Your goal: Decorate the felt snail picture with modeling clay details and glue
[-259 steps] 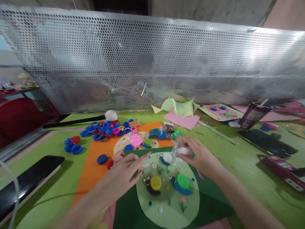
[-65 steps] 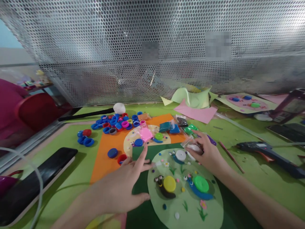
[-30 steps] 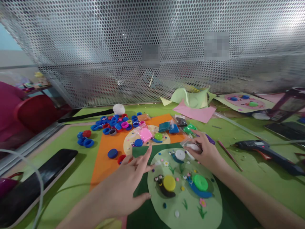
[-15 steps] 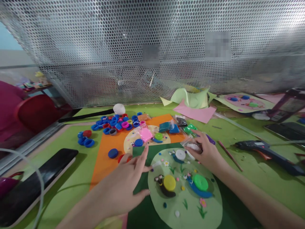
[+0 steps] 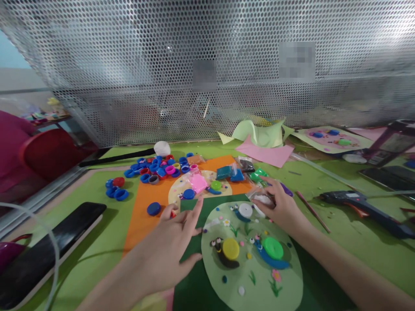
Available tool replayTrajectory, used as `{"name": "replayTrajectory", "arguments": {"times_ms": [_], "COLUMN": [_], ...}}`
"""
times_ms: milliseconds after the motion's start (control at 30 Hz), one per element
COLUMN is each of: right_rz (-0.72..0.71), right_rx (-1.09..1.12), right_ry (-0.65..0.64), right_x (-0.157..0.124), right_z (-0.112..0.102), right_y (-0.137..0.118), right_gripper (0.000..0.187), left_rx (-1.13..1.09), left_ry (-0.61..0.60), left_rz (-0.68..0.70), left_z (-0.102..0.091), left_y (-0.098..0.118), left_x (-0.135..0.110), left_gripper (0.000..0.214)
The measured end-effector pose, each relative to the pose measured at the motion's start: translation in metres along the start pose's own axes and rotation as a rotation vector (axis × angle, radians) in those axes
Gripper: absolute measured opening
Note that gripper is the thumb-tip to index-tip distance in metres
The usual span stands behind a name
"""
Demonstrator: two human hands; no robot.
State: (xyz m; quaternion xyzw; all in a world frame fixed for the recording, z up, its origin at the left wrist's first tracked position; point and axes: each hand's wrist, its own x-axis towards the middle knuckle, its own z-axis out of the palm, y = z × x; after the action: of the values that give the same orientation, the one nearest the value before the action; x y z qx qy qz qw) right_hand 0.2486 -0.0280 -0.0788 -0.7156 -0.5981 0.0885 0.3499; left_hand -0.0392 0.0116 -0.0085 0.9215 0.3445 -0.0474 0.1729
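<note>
My left hand [image 5: 178, 242], fingers spread and holding nothing, is over the left edge of a dark green sheet [image 5: 191, 276]. A red cap is partly hidden behind its fingers. With thumb and fingers, my right hand [image 5: 280, 205] grips a small clear bag of white clay [image 5: 263, 198] at the top right of a pale green paper shape [image 5: 236, 280]. On that shape are clay snails with shells made from a yellow cap [image 5: 230, 249], a green cap [image 5: 272, 247] and a white cap [image 5: 245, 210], plus small clay flowers, grass and dots.
Behind lie bags of pink clay [image 5: 197, 183], teal clay [image 5: 223, 172] and green clay [image 5: 258, 174]. Several bottle caps [image 5: 155, 166] are heaped at back left. A glue gun [image 5: 359, 201] and a thin stick [image 5: 313, 211] lie right; a black phone-like object [image 5: 65, 233] lies left. Perforated metal [image 5: 145, 86] stands behind.
My left hand has shifted very slightly left, its fingers a little off the pale green shape's edge. My right hand stays at the bag of white clay.
</note>
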Motion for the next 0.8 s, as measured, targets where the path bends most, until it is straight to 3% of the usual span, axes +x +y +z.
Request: {"name": "replayTrajectory", "arguments": {"times_ms": [200,400,633,800], "right_rz": [-0.01,-0.021,-0.016,-0.012], "right_rx": [0.016,0.024,0.011,0.018], "right_ry": [-0.006,-0.004,-0.012,-0.027], "right_x": [0.001,0.001,0.002,0.002], "right_z": [0.0,0.001,0.002,0.0], "right_y": [0.001,0.004,0.005,0.002], "right_gripper": [0.059,0.057,0.058,0.059], "left_rx": [0.03,-0.011,-0.169,-0.159], "left_ry": [0.047,-0.043,-0.121,-0.061], "left_rz": [0.022,0.015,-0.119,-0.183], "left_z": [-0.001,0.001,-0.004,-0.007], "left_y": [-0.002,0.006,0.011,0.011], "left_x": [-0.002,-0.001,-0.007,-0.008], "left_gripper": [0.087,0.088,0.097,0.093]}}
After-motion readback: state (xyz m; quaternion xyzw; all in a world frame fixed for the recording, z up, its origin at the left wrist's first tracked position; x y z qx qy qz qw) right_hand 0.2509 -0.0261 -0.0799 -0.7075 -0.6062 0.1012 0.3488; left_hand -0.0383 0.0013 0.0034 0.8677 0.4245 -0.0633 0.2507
